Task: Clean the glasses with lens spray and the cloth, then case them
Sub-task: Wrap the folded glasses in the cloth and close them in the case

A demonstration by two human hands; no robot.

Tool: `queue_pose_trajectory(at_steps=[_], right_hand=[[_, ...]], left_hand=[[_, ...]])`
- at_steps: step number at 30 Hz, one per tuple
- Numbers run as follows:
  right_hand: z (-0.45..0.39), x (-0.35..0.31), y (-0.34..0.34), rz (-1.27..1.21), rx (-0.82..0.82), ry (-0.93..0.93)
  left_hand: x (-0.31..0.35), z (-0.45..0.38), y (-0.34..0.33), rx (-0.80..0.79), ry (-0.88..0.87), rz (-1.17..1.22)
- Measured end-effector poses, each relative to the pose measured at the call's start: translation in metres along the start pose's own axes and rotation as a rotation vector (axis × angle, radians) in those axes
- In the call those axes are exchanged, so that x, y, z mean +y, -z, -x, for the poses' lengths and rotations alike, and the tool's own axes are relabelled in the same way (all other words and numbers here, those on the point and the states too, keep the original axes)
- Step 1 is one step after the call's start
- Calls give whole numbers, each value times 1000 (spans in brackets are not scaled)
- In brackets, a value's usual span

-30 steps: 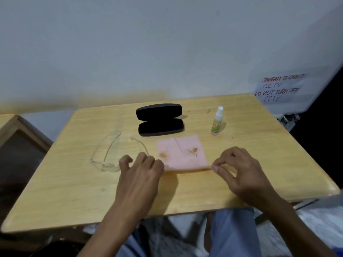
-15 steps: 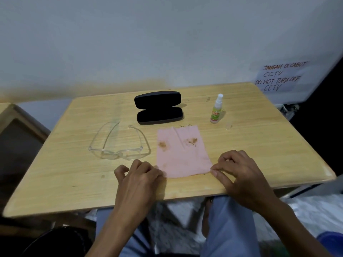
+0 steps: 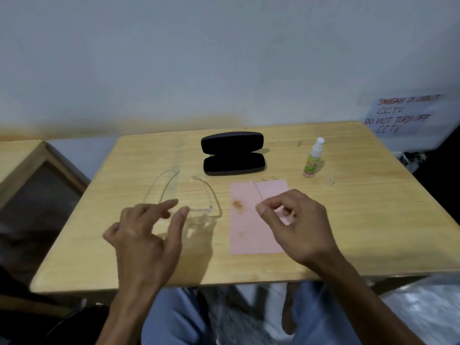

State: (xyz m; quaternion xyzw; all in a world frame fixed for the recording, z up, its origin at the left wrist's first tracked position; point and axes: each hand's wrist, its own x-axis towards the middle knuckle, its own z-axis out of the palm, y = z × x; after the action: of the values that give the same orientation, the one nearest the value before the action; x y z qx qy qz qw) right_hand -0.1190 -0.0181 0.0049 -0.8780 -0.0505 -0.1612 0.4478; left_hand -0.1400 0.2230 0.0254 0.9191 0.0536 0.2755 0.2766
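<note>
Clear-framed glasses (image 3: 199, 210) lie on the wooden table (image 3: 373, 220), arms unfolded and pointing away from me. My left hand (image 3: 146, 235) hovers over their front, fingers spread, holding nothing. To the right lies a flat pink cloth (image 3: 249, 220) with brown stains. My right hand (image 3: 296, 225) is above the cloth, thumb and forefinger close together but gripping nothing that I can see. A black glasses case (image 3: 232, 153) lies open behind the cloth. The small spray bottle (image 3: 312, 159) with a white nozzle and green label stands upright at the right rear.
A small clear cap (image 3: 329, 182) lies by the bottle. A second wooden table (image 3: 22, 170) stands to the left. A handwritten paper notice (image 3: 403, 115) hangs on the wall at the right. My knees show below the table's near edge.
Both hands have left the cloth's near corners and moved forward: the left toward the glasses, the right over the cloth. The cloth stays flat on the table.
</note>
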Motion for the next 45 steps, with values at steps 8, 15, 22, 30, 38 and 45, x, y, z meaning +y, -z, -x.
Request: queue_pose_trajectory(at_steps=[8,15,22,30,38,45], right_hand=[[-57,-41,-67,-44,-254,-267],[-63,-42,-82,-61,-348,-340],[-52,-42,-37,-256,-283,-254],[-30,22,44,-73,-94,-116],[-12,52,45,-89,-31,-125],[-8,59,35,-108,-27,-125]], left_hand=[[-52,-73,8,-214,435,10],[-73,-81,-2,-334,551,226],[-42,-63,10,-396,417,524],[25,-26,-36,-404,148,509],[35,-6,-54,-383,129,413],[33,-5,-55,-387,116,364]])
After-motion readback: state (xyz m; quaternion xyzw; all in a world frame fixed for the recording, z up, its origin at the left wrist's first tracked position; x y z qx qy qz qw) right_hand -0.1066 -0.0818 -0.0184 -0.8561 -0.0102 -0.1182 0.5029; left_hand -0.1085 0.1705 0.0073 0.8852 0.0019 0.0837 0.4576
